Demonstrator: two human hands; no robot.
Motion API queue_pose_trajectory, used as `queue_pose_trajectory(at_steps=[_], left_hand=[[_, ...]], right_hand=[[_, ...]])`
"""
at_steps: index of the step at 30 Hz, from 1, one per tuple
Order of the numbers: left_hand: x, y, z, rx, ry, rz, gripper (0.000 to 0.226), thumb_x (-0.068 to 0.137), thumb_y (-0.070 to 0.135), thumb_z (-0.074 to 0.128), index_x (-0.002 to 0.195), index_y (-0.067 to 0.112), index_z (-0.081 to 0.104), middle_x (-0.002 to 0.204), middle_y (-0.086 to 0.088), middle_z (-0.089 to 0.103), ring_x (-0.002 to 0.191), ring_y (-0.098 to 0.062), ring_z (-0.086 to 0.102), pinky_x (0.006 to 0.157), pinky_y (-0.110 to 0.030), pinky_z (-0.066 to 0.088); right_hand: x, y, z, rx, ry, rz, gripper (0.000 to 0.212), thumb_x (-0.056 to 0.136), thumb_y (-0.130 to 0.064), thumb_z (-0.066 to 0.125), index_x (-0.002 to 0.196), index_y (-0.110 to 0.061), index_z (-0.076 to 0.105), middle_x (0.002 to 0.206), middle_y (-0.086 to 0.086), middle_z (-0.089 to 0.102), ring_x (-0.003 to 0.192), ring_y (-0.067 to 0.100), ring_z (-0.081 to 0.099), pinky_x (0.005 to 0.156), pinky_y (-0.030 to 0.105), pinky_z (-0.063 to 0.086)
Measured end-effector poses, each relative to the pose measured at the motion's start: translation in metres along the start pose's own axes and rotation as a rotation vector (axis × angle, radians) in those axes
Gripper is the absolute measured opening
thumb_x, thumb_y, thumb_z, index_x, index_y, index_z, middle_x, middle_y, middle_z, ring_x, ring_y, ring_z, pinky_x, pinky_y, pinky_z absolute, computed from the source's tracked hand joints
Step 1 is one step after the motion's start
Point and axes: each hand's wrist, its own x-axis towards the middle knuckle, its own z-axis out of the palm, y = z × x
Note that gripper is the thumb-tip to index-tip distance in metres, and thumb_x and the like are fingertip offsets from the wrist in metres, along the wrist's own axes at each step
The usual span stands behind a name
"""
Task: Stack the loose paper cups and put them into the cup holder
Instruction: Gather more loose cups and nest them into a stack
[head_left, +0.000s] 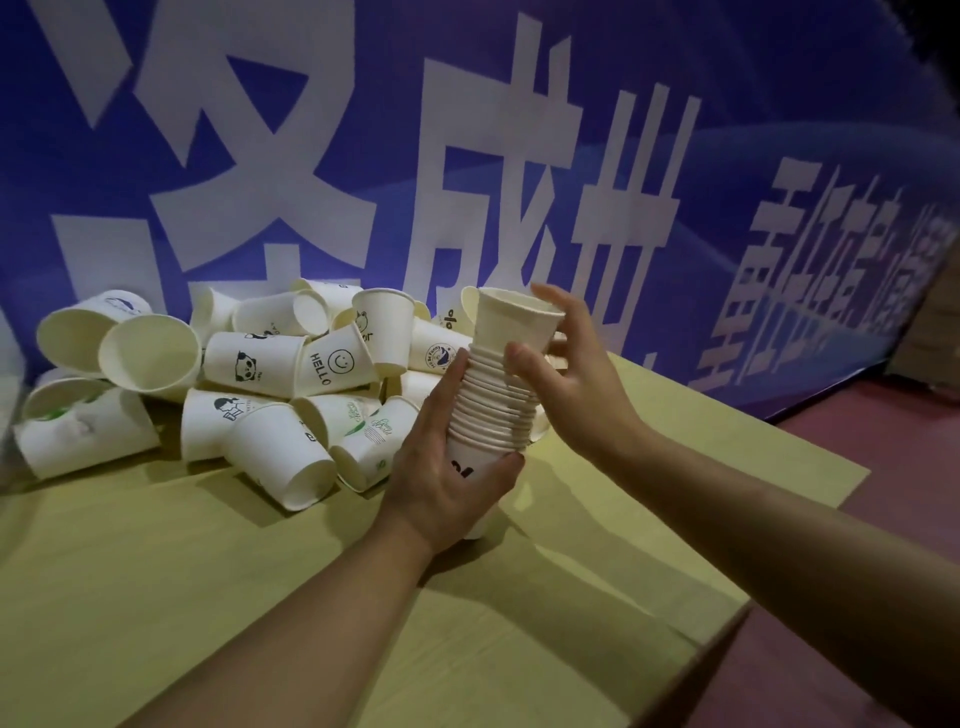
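Nearest, two bare forearms reach in over the yellow table (597, 597). The left hand (447, 483) curls around the lower part of the stack of cups (493, 410), held upright above the tabletop. The right hand (576, 374) pinches the top cup (511, 322), thumb in front and fingers behind its rim. Further left lies a pile of loose cups (249, 384), most on their sides, against the blue banner (519, 130) with large white characters.

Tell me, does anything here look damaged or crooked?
Yes. The dented cup lying at the pile's left end has a crumpled side, and the top cup of the stack sits high, not pushed fully in.
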Motion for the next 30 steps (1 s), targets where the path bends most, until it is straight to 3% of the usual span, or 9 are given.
queue_pose_trajectory(at_steps=[4,6,9,12,15,20,24,26,30], left_hand=[[0.003,-0.005,-0.003,-0.074,0.053,-0.003,0.099,0.074,0.051,0.072,0.154,0.048,0.015,0.147,0.008,0.047,0.122,-0.01,0.057,0.093,-0.038,0.058],[0.005,-0.007,-0.003,-0.099,0.071,-0.02,0.098,0.074,0.049,0.073,0.154,0.048,0.016,0.146,0.012,0.046,0.123,-0.006,0.056,0.093,-0.032,0.057],[0.005,-0.007,-0.004,-0.111,0.102,-0.032,0.098,0.073,0.053,0.073,0.152,0.052,0.015,0.144,0.017,0.046,0.122,0.001,0.054,0.091,-0.019,0.05],[0.007,-0.008,-0.004,-0.127,0.16,-0.06,0.095,0.069,0.057,0.07,0.148,0.057,0.016,0.141,0.022,0.046,0.12,0.004,0.053,0.091,-0.019,0.048],[0.009,-0.01,-0.005,-0.14,0.205,-0.071,0.097,0.067,0.059,0.069,0.148,0.058,0.015,0.14,0.024,0.044,0.117,0.01,0.052,0.085,-0.009,0.045],[0.011,-0.011,-0.006,-0.148,0.203,-0.077,0.097,0.068,0.059,0.068,0.148,0.059,0.014,0.146,0.017,0.04,0.12,0.005,0.05,0.086,-0.012,0.045],[0.011,-0.012,-0.006,-0.138,0.192,-0.073,0.098,0.068,0.061,0.068,0.149,0.058,0.012,0.143,0.02,0.039,0.122,0.002,0.049,0.091,-0.023,0.048],[0.01,-0.011,-0.006,-0.145,0.181,-0.075,0.098,0.068,0.061,0.068,0.149,0.057,0.012,0.141,0.022,0.04,0.122,0.001,0.05,0.093,-0.026,0.049],[0.007,-0.006,-0.006,-0.148,0.145,-0.061,0.098,0.069,0.06,0.069,0.149,0.058,0.013,0.139,0.022,0.044,0.121,0.002,0.052,0.093,-0.026,0.05]], right_hand=[[-0.01,0.013,0.016,-0.048,-0.123,0.076,0.064,0.088,-0.058,0.043,0.149,-0.04,0.033,0.155,-0.006,0.034,0.138,0.018,0.039,0.105,0.05,0.047],[-0.01,0.019,0.016,-0.003,-0.169,0.089,0.064,0.091,-0.059,0.04,0.151,-0.043,0.029,0.159,-0.007,0.032,0.142,0.019,0.037,0.11,0.054,0.042],[0.007,0.029,0.008,-0.047,-0.056,0.056,0.045,0.101,-0.046,0.035,0.142,-0.033,0.05,0.148,-0.006,0.049,0.132,0.014,0.047,0.109,0.048,0.043],[0.031,0.053,0.003,-0.304,0.061,0.096,0.029,0.104,-0.025,0.049,0.129,-0.026,0.064,0.133,-0.004,0.061,0.116,0.013,0.057,0.096,0.033,0.049],[0.045,0.083,0.003,-0.515,-0.083,0.216,0.031,0.1,-0.031,0.058,0.13,-0.026,0.063,0.135,-0.002,0.059,0.115,0.018,0.057,0.088,0.03,0.051],[0.054,0.094,0.002,-0.506,-0.189,0.302,0.052,0.089,-0.037,0.073,0.136,-0.026,0.053,0.133,-0.001,0.06,0.105,0.017,0.059,0.077,0.027,0.057],[0.057,0.082,-0.007,-0.601,-0.445,0.326,0.072,0.088,-0.04,0.073,0.148,-0.037,0.033,0.138,0.003,0.055,0.106,0.017,0.054,0.087,0.033,0.055],[0.054,0.074,-0.014,-0.62,-0.55,0.355,0.071,0.09,-0.039,0.071,0.149,-0.039,0.031,0.142,0.004,0.052,0.108,0.017,0.052,0.09,0.034,0.054],[0.048,0.065,-0.027,-0.57,-0.616,0.41,0.068,0.09,-0.034,0.072,0.144,-0.039,0.031,0.132,0.003,0.051,0.105,0.019,0.058,0.076,0.03,0.059]])
